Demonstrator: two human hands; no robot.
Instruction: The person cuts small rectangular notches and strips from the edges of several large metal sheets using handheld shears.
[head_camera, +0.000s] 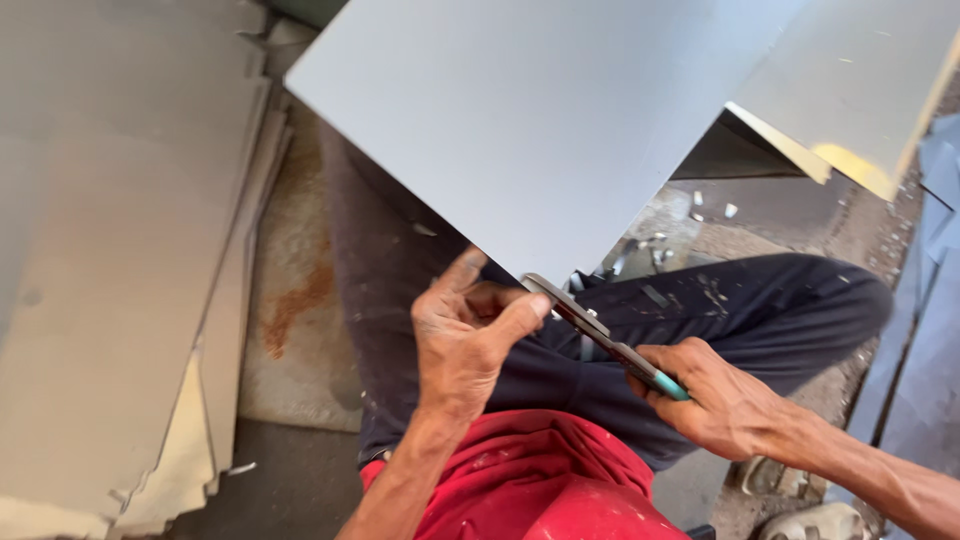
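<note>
- The person's left hand (468, 335) pinches the near corner of a large flat pale grey metal sheet (530, 120), thumb on top and fingers curled beneath its edge.
- The sheet is held tilted above the person's lap, its near corner pointing down toward the hands and the rest reaching up and away toward the top of the view.
- The right hand (715, 400) is closed around the teal-tipped handles of a pair of metal snips (600, 330).
- The snips' dark blades meet the sheet at that near corner, right beside the left thumb.
- Below the hands are dark navy trousers (760, 310), flecked with small pale scraps, and a red shirt (540, 480).
- A stack of beige flat sheets (120, 260) lies on the ground to the left.
- Another grey sheet with a yellowish edge (860, 90) leans at the upper right, and small offcuts litter the floor near it.
</note>
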